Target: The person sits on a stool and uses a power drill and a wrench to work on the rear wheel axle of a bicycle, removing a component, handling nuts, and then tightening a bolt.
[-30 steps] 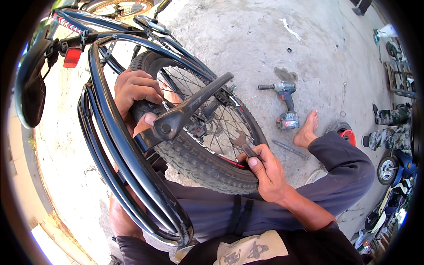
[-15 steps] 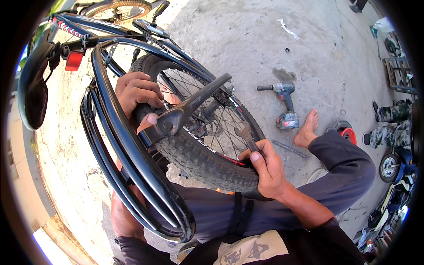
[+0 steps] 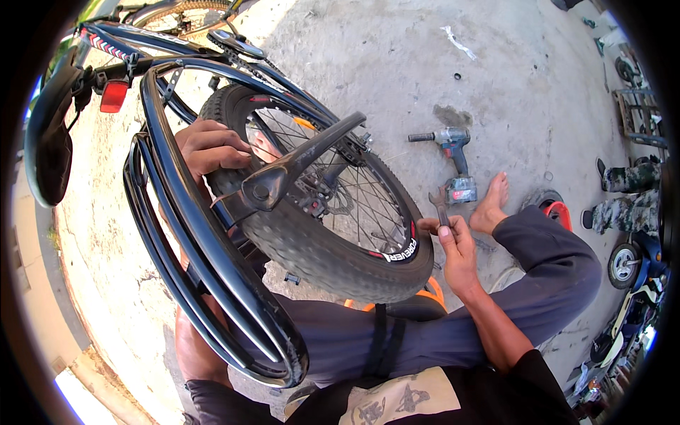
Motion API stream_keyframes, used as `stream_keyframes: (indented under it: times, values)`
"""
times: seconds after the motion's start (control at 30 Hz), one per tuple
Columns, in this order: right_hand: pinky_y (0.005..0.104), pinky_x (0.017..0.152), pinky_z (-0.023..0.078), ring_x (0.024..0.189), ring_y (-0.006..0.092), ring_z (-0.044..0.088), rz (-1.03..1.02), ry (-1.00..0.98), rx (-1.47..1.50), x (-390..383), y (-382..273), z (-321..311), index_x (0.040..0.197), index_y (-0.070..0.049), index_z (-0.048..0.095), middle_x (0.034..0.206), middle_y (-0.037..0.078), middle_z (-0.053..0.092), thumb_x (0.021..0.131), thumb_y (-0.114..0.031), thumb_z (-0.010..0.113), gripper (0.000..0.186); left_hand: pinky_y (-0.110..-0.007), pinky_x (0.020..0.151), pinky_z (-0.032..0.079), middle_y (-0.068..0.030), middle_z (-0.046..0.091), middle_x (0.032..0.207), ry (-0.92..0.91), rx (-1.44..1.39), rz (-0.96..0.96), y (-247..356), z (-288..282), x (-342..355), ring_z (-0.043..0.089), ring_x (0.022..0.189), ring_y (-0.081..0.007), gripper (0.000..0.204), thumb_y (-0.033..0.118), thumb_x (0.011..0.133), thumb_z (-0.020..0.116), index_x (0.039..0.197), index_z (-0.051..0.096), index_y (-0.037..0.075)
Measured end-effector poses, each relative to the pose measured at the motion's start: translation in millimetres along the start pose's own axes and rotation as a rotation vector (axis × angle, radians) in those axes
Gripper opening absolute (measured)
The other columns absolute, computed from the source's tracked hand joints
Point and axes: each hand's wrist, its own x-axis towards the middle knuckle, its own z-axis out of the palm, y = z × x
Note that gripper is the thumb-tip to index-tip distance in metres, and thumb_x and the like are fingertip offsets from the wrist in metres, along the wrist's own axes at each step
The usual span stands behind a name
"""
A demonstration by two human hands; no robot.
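My right hand (image 3: pixel 460 256) grips an open-ended wrench (image 3: pixel 442 207) upright, its jaw up, just right of a bicycle wheel's tyre (image 3: pixel 340 262). The fingers of my left hand (image 3: pixel 212 150) curl over the upper left of that tyre, behind a black tubular rack (image 3: pixel 212 262); its thumb is hidden. Close beside this hand, a dark metal kickstand arm (image 3: pixel 304 159) runs over the wheel, with a bolt at its lower end. The wheel's spokes and brake disc (image 3: pixel 345 202) show. The tread looks smeared. The bicycle lies tipped across in front of me.
On the concrete lies a cordless impact wrench (image 3: pixel 455 152), near my bare foot (image 3: pixel 494 202). A red-and-black round object (image 3: pixel 556 211) is past my knee. An orange-rimmed object (image 3: pixel 435 292) sits under the tyre. Another person's camouflage-clad legs (image 3: pixel 630 219) and scooters (image 3: pixel 627 266) are at right.
The wheel has turned, bringing an orange reflector into view near the frame. My right hand has moved right, away from the wheel, with the wrench. My left hand has shifted slightly left.
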Motion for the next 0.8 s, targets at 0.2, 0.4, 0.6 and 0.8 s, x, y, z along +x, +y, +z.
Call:
stream_keyframes:
  times: [0.2, 0.4, 0.6, 0.8]
  values:
    - [0.0313, 0.083, 0.051, 0.092, 0.0179, 0.066, -0.278, -0.052, -0.027, -23.9, -68.4, 60.7, 0.114, 0.002, 0.053, 0.108, 0.013, 0.071, 0.109, -0.021, 0.045, 0.025, -0.043, 0.081, 0.053, -0.0144, 0.069, 0.094, 0.238, 0.105, -0.133, 37.0, 11.1, 15.5, 0.066, 0.093, -0.0307, 0.036, 0.030, 0.079, 0.077, 0.098, 0.069, 0.000]
    - [0.0326, 0.070, 0.053, 0.075, 0.0223, 0.068, -0.294, -0.050, -0.152, -25.5, -64.6, 59.3, 0.110, 0.004, 0.051, 0.094, 0.016, 0.072, 0.107, -0.015, 0.044, 0.020, -0.045, 0.086, 0.052, -0.0144, 0.069, 0.094, 0.274, 0.015, -0.179, 43.2, 20.9, 17.4, 0.066, 0.096, -0.0311, 0.031, 0.027, 0.084, 0.074, 0.098, 0.068, 0.000]
    - [0.0340, 0.062, 0.050, 0.066, 0.0207, 0.064, -0.416, 0.095, -0.243, -25.8, -59.5, 61.2, 0.106, 0.003, 0.050, 0.082, 0.015, 0.068, 0.106, -0.015, 0.046, 0.019, -0.050, 0.095, 0.050, -0.0107, 0.069, 0.092, 0.249, 0.065, -0.183, 48.5, 21.6, 20.4, 0.068, 0.096, -0.0288, 0.025, 0.028, 0.084, 0.074, 0.092, 0.070, 0.004]
    - [0.0357, 0.059, 0.048, 0.062, 0.0215, 0.062, -0.436, 0.138, -0.197, -24.3, -59.0, 61.8, 0.106, 0.003, 0.050, 0.073, 0.012, 0.062, 0.105, -0.014, 0.049, 0.017, -0.052, 0.098, 0.049, -0.0098, 0.069, 0.093, 0.215, 0.051, -0.170, 55.6, 20.0, 25.4, 0.068, 0.095, -0.0279, 0.021, 0.023, 0.080, 0.077, 0.089, 0.070, 0.005]
